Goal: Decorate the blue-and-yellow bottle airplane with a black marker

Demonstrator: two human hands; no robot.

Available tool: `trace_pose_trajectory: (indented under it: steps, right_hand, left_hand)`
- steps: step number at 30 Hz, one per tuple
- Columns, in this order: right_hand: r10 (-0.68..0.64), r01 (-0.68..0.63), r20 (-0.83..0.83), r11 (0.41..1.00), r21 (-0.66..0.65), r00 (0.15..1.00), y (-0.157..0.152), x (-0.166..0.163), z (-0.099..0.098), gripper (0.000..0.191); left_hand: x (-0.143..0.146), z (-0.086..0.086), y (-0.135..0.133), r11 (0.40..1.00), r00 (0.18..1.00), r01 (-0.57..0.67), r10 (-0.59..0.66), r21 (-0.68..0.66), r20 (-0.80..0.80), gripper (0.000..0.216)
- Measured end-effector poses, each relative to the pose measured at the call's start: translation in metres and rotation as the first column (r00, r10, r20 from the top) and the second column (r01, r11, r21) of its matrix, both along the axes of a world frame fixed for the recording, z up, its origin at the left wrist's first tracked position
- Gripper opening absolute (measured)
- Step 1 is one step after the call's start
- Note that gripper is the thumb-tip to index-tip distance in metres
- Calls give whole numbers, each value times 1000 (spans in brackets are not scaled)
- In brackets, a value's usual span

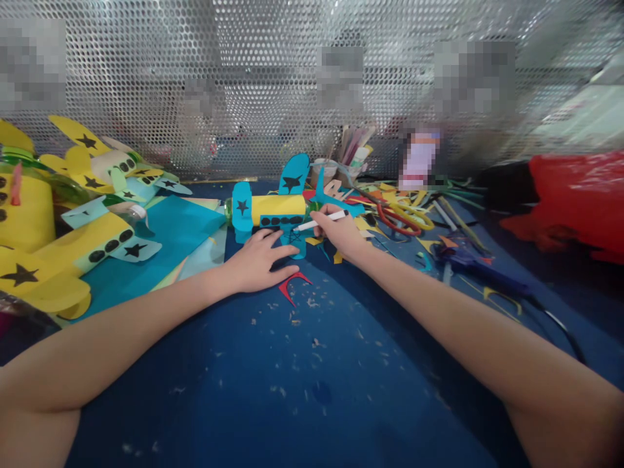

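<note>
A toy airplane (279,206) made from a green bottle wrapped in yellow paper, with blue paper wings and tail, lies on its side on the blue table. Black stars mark two of its blue pieces, and a row of black ovals runs along the body. In my right hand (338,233) is a white marker (322,221), pinched with its tip at a star outline on the near blue wing (296,244). My left hand (263,261) rests with fingers spread against the near side of the airplane, fingertips touching it.
Several yellow bottle airplanes (104,237) and blue paper sheets (151,244) crowd the left. Red-handled scissors (397,220), paper scraps and a blue glue gun (482,270) with its cord lie right. A red plastic bag (580,201) sits farther right. Perforated metal sheeting (273,84) stands behind.
</note>
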State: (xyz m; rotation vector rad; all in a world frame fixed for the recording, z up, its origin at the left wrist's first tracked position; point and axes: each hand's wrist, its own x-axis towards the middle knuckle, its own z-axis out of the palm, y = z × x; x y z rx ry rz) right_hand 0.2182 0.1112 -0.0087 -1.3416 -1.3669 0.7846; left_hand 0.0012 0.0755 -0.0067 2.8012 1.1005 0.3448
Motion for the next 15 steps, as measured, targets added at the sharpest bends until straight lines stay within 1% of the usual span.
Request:
trace_pose_trajectory:
  steps: [9, 15]
  right_hand:
    - [-2, 2, 7, 1000, 4, 1000, 0, 0, 0, 30]
    - [-9, 8, 27, 1000, 2, 1000, 1, 0, -1, 26]
  left_hand:
    - [0, 0, 0, 1000, 1000, 2, -2, 3, -6, 48]
    - [0, 0, 0, 1000, 1000, 0, 0, 5, 3, 47]
